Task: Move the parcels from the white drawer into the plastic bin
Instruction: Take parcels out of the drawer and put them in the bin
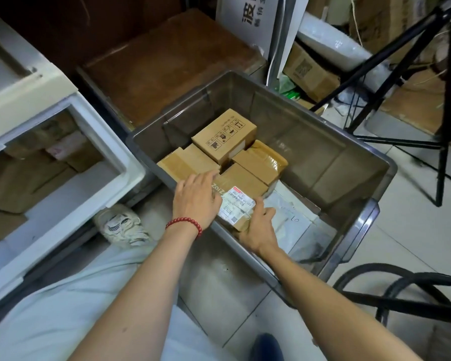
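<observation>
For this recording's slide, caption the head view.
Both hands, left hand and right hand, set a labelled brown cardboard parcel into the grey plastic bin.

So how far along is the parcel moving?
Partly done. Three brown cardboard parcels already sit in the grey plastic bin. Both hands, left and right, hold a labelled cardboard parcel at the bin's near wall. More boxes remain in the white drawer.

Head view, steeply downward, seemingly close
</observation>
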Motion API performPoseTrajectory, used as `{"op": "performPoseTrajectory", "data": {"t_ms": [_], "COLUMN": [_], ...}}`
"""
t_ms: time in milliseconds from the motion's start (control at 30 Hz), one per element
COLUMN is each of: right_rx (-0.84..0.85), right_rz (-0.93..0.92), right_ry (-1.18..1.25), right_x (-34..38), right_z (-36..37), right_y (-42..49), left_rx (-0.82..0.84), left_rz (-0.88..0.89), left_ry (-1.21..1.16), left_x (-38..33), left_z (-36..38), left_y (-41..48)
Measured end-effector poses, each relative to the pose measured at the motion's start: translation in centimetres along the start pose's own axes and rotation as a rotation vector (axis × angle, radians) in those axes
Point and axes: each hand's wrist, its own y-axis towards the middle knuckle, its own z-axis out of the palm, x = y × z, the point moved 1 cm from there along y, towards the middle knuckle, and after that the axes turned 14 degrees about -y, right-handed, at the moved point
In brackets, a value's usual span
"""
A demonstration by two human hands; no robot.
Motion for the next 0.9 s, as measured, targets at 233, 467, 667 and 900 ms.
{"op": "performPoseTrajectory", "data": {"t_ms": [233, 467, 667, 900], "right_rx": [0.358, 0.157, 0.089, 0.002], "right_rz": [0.051, 0.12, 0.084, -0.063], "right_ry": [0.357, 0.44, 0.088, -0.386], "right_x": [-2.2, -0.9, 0.2, 1.2], "right_z": [-1.7, -0.8, 0.2, -2.7], "right_y": [1.6, 1.2, 2.1, 1.4], "left_rx": [-0.006, -0.05, -0.033, -0.213], "left_rz": [0.0, 0.034, 0.055, 0.061], "left_ry": [0.013, 0.013, 0.065, 0.171], "left_x": [0.2, 0.7, 0.9, 2.0], "left_z": [0.2, 0.7, 1.0, -1.7], "left_y": [0.1, 0.0, 0.1, -2.4]}}
